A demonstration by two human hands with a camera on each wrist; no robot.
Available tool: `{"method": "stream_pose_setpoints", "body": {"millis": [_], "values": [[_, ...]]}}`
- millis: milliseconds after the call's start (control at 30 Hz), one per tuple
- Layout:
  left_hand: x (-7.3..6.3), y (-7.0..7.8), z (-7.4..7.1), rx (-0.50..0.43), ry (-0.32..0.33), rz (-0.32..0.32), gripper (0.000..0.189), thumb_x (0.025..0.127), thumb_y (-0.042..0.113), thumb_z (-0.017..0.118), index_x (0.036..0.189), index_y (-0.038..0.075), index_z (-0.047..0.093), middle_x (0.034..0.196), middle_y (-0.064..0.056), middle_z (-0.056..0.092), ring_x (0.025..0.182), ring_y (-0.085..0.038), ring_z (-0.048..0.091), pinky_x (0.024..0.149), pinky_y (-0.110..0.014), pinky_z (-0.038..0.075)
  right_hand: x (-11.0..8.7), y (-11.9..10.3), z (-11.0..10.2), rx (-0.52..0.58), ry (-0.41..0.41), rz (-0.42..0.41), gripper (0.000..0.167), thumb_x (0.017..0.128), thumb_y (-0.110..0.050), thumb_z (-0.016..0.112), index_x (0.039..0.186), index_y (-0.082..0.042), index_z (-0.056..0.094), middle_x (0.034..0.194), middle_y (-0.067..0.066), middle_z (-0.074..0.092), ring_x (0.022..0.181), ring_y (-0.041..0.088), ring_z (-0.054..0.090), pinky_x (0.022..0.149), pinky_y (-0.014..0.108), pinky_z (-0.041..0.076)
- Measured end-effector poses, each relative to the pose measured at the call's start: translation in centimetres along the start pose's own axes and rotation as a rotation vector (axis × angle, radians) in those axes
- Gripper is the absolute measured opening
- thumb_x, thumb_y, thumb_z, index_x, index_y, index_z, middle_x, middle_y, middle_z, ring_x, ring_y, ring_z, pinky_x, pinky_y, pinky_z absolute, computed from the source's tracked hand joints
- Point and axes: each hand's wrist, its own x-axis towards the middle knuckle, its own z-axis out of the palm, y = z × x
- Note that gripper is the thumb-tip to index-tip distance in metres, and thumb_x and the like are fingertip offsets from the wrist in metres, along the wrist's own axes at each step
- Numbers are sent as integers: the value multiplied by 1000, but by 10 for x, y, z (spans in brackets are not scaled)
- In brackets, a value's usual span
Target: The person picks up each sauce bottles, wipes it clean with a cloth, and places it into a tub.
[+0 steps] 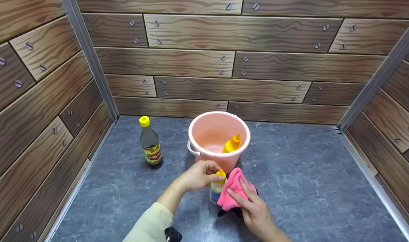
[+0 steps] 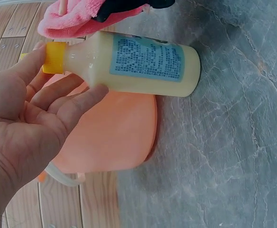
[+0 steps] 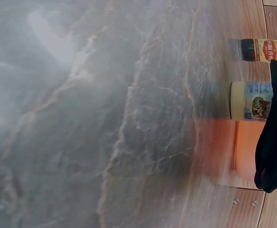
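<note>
My left hand (image 1: 199,176) pinches the yellow cap (image 2: 55,57) of a cream-coloured squeeze bottle (image 2: 148,61) with a blue printed label. Upright on the table, the bottle stands just in front of the pink bucket (image 1: 204,163). In my right hand (image 1: 260,215) is a fluffy pink cloth (image 1: 230,186), held against the bottle's right side, with fingers spread over its top. A black strap-like piece (image 3: 271,152) hangs below the cloth in the right wrist view. The right thumb is hidden in the head view.
Inside the bucket leans a yellow bottle (image 1: 231,147) with an orange nozzle. A dark sauce bottle (image 1: 152,148) with a yellow cap stands to the left. Wood-patterned walls (image 1: 191,62) enclose the grey marbled tabletop (image 1: 302,174) at the back and sides.
</note>
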Motion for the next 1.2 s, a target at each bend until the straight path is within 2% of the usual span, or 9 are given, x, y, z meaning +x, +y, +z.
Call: {"method": "stream_pose_setpoints", "body": {"millis": [167, 400, 500, 700, 733, 833, 933, 1067, 1200], "values": [[1, -1, 0, -9, 7, -20, 13, 100, 15, 77, 108, 5, 76, 103, -5, 78, 86, -21, 71, 69, -28, 58, 7, 3, 6, 13, -7, -34, 47, 91, -3, 62, 133, -18, 76, 152, 26, 55, 139, 39, 55, 120, 32, 36], [2, -1, 0, -19, 10, -36, 10, 99, 12, 77, 106, 5, 76, 101, -3, 78, 84, -23, 69, 66, -25, 55, 17, 8, 11, -16, -59, -95, 55, 84, 0, 73, 135, -21, 75, 152, 24, 55, 137, 40, 57, 120, 33, 36], [2, -1, 0, -22, 8, -33, 10, 99, 12, 77, 105, 5, 76, 100, -2, 78, 82, -21, 68, 66, -26, 55, 19, 8, 11, -23, -87, -93, 56, 85, 0, 74, 137, -22, 74, 153, 22, 55, 137, 40, 57, 119, 32, 37], [2, 0, 1, -35, 2, -18, 11, 99, 11, 77, 106, 3, 76, 100, -4, 77, 77, -15, 65, 64, -25, 52, 18, 6, 8, -30, -165, -35, 56, 88, -2, 72, 138, -27, 73, 155, 18, 54, 136, 37, 59, 119, 27, 35], [1, 1, 1, -34, 2, -17, 12, 99, 11, 77, 107, 3, 76, 100, -4, 77, 75, -14, 65, 63, -24, 51, 18, 5, 8, -38, -170, -32, 57, 88, -2, 74, 138, -28, 73, 155, 17, 55, 135, 36, 60, 117, 28, 39], [1, 1, 0, -27, 3, -17, 12, 99, 12, 77, 106, 3, 76, 100, -4, 77, 74, -12, 64, 62, -23, 51, 18, 4, 9, -45, -177, -18, 60, 87, -1, 76, 139, -30, 72, 155, 15, 56, 132, 35, 62, 114, 32, 44], [1, 1, 0, -20, 5, -13, 12, 99, 12, 78, 106, 3, 76, 100, -4, 77, 76, -12, 65, 64, -23, 52, 17, 4, 11, -44, -168, -26, 59, 87, -1, 75, 139, -28, 72, 154, 17, 56, 131, 37, 62, 110, 43, 49], [1, 1, 0, -30, 4, -13, 12, 99, 12, 78, 106, 3, 76, 100, -4, 77, 81, -17, 67, 66, -24, 54, 14, 5, 12, -52, -165, -34, 53, 90, -6, 69, 138, -28, 72, 152, 19, 57, 132, 39, 62, 107, 49, 50], [2, 1, 1, -37, 7, -24, 12, 99, 13, 78, 106, 3, 76, 100, -3, 77, 81, -18, 68, 67, -28, 56, 10, 4, 14, -78, -133, -56, 53, 88, -8, 70, 138, -28, 73, 149, 20, 59, 130, 39, 63, 110, 43, 49]]}}
